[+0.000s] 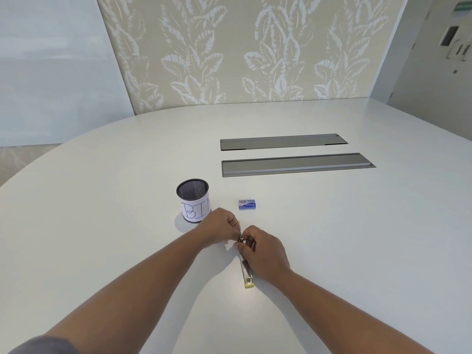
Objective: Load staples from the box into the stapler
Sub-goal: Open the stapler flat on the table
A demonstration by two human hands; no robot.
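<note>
The stapler (246, 270) lies lengthwise toward the desk's (357, 238) near edge. Both hands, left hand (221, 229) and right hand (264, 251), pinch its far end. The staple box (247, 204) sits just beyond, nearer the right hand.

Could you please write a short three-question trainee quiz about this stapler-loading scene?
1. True or false: the staple box is touching the stapler.
2. Which object stands nearest the left hand? A) mesh cup B) staple box C) table slots
3. Fill in: both hands, including the right hand, meet at the stapler's ____ end.

Key: 1 false; 2 A; 3 far.
</note>
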